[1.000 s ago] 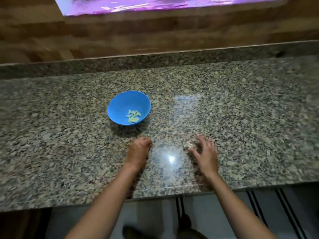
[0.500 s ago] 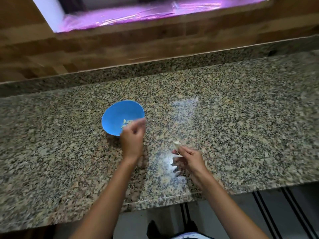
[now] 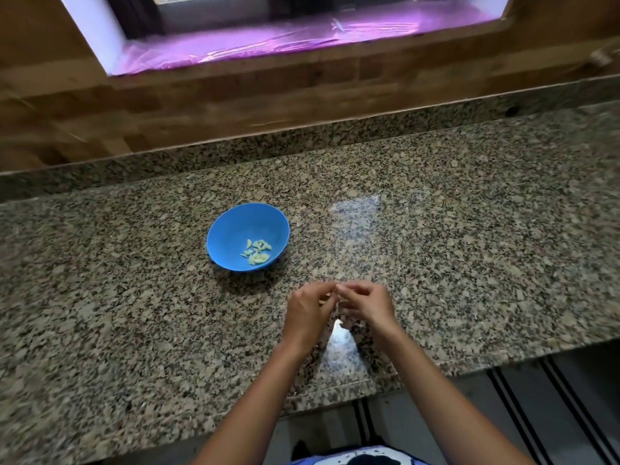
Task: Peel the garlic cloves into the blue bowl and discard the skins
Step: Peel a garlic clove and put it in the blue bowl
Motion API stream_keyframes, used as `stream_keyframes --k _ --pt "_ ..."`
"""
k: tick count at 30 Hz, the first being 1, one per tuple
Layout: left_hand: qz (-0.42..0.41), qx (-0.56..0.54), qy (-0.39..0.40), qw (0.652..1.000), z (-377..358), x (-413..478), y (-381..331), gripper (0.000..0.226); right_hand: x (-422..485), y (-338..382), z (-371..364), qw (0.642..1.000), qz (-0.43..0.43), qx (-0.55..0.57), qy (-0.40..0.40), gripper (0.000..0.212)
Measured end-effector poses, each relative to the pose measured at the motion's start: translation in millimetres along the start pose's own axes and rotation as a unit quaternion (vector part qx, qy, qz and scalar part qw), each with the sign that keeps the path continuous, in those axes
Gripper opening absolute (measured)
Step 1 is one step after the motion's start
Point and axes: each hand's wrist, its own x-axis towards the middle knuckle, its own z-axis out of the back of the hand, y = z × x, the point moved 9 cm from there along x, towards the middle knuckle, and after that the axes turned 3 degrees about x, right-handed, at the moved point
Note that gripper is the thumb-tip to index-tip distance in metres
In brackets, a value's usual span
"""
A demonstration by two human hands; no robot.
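Observation:
A blue bowl (image 3: 231, 229) stands on the granite counter (image 3: 469, 246) and holds several pale peeled garlic cloves (image 3: 256, 251). Both my hands are raised together in front of the bowl, to its lower right. My left hand (image 3: 307, 312) and my right hand (image 3: 367, 302) meet at the fingertips, with fingers curled and pinching a small pale thing between them. That thing is almost fully hidden by the fingers; it looks like a garlic clove or its skin. A bright glare patch lies on the counter under the hands.
A granite backsplash (image 3: 302, 142) and a wooden wall (image 3: 235, 95) rise behind the counter. Above them is a window ledge (image 3: 285, 38) covered with purple plastic. The counter's front edge (image 3: 352, 387) runs just below my wrists, with the floor beyond.
My left hand came back from over the bowl and joined my right hand, which lifted a pale piece off the counter. Both hands now pinch together at the fingertips.

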Motion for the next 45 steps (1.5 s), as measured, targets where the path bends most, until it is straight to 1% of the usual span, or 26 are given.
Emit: stream_keyframes --k 2,4,5,7,9,11,13,17,19,21,23,25,27,28,29,30,31,32,34,37,39,40,42,43,44,45 --pt "0.02 -0.066 -0.003 0.998 2.6 -1.3 4.3 0.027 -0.5 -2.4 -3.4 0.996 -0.04 0.072 0.034 0.008" --pt "0.049 -0.142 0.004 0.989 3.5 -2.7 11.9 0.028 -0.1 -4.4 -1.1 0.989 -0.066 0.124 0.043 0.009" --pt "0.046 -0.144 0.005 0.989 4.2 -3.2 13.3 0.029 -0.7 -5.3 -0.9 0.986 -0.074 0.142 0.047 0.01" --pt "0.026 -0.114 -0.001 0.993 7.0 -4.7 12.2 0.029 -4.1 -7.2 -5.1 0.982 -0.08 0.16 0.068 0.014" --pt "-0.016 -0.075 -0.025 0.997 12.3 -6.2 6.4 0.027 -8.6 -7.0 -10.6 0.983 -0.065 0.147 0.082 0.016" --pt "-0.074 -0.039 -0.042 0.996 15.7 -9.3 -4.1 0.024 -10.5 -5.5 -11.5 0.989 -0.041 0.125 0.072 0.016" --pt "-0.109 -0.022 -0.041 0.993 15.7 -10.9 -10.1 0.022 -10.2 -5.1 -10.7 0.992 -0.024 0.112 0.06 0.014" --pt "-0.142 0.012 -0.047 0.989 12.6 -11.9 -20.0 0.017 -10.8 -6.1 -11.3 0.994 -0.007 0.105 0.041 0.014" --pt "-0.145 0.019 -0.059 0.988 9.7 -11.7 -22.9 0.014 -10.8 -6.6 -9.4 0.994 0.007 0.108 0.022 0.012" --pt "-0.126 0.014 -0.066 0.99 5.0 -11.6 -20.0 0.013 -11.5 -9.4 -7.3 0.994 0.011 0.107 0.001 0.011" --pt "-0.078 0.001 -0.077 0.994 2.1 -11.4 -12.0 0.013 -11.9 -14.2 -8.2 0.995 0.016 0.099 -0.01 0.012" --pt "-0.012 -0.026 -0.067 0.997 -3.4 -9.5 0.7 0.014 -12.5 -15.5 -8.7 0.997 0.029 0.073 -0.017 0.011" --pt "0.079 -0.101 -0.027 0.991 -9.9 -4.8 20.3 0.014 -10.2 -11.2 -8.9 0.999 0.041 0.023 -0.012 0.011" --pt "0.131 -0.171 -0.006 0.976 -13.7 -2.5 31.7 0.013 -7.7 -8.3 -8.7 0.999 0.047 -0.017 -0.003 0.009" --pt "0.185 -0.251 0.009 0.95 -16.6 -1.5 41.8 0.013 -5.2 -4.2 -8.6 0.996 0.056 -0.064 0.007 0.004" --pt "0.23 -0.322 0.019 0.918 -18.5 -2.0 48.7 0.013 -2.6 0.3 -7.6 0.991 0.068 -0.112 0.01 0.005" --pt "0.258 -0.364 0.029 0.894 -19.6 -2.5 51.8 0.012 0.4 4.0 -5.4 0.985 0.077 -0.152 0.006 0.01" --pt "0.27 -0.379 0.042 0.884 -21.2 -2.3 53.2 0.011 2.4 6.4 -3.1 0.981 0.08 -0.177 0.002 0.013" --pt "0.27 -0.38 0.071 0.882 -25.3 -2.6 50.6 0.015 4.5 7.6 -1.8 0.978 0.08 -0.191 0.005 0.015" --pt "0.234 -0.413 0.103 0.874 -30.7 -2.0 42.3 0.017 8.8 3.7 -3.7 0.979 0.074 -0.187 0.026 0.008" --pt "0.205 -0.411 0.118 0.88 -30.9 -0.9 37.3 0.013 11.3 2.4 -5.7 0.982 0.066 -0.171 0.039 0.007" --pt "0.198 -0.401 0.125 0.886 -31.5 -0.5 36.7 0.015 12.2 1.0 -6.2 0.986 0.052 -0.151 0.047 0.01" --pt "0.211 -0.397 0.117 0.886 -31.5 -0.2 40.1 0.019 12.6 -2.1 -6.9 0.992 0.023 -0.095 0.076 0.012" --pt "0.235 -0.412 0.1 0.875 -30.8 -0.7 45.9 0.018 11.6 -2.2 -6.3 0.994 0.016 -0.069 0.085 0.013" --pt "0.262 -0.434 0.078 0.858 -29.7 -1.0 52.7 0.015 11.1 -1.2 -3.5 0.995 0.018 -0.063 0.08 0.014" --pt "0.279 -0.445 0.058 0.849 -27.6 -0.8 59.4 0.013 12.2 0.9 3.0 0.993 0.033 -0.096 0.056 0.017"
